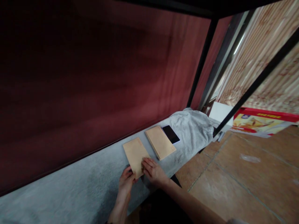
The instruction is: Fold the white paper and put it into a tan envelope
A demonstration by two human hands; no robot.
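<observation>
A tan paper envelope [135, 153] lies in front of me on a grey cloth-covered surface. My left hand [126, 179] grips its near left corner, thumb on top and fingers partly hidden beneath. At the envelope's right edge, my right hand [152, 171] has its fingers bent together and closed on the paper; the thumb is hard to see. Just to the right is a stack of similar tan envelopes [160, 142], touched by neither hand. A phone [171, 134] with a dark screen lies against the far right side of that stack.
The grey cloth [77, 183] bunches up at the right end. Behind it rises a dark red panel [130, 87]. Black frame posts [202, 62] stand at the right. Beyond them are a white box [220, 113], a red and yellow printed box [259, 122] and the tiled floor [224, 174].
</observation>
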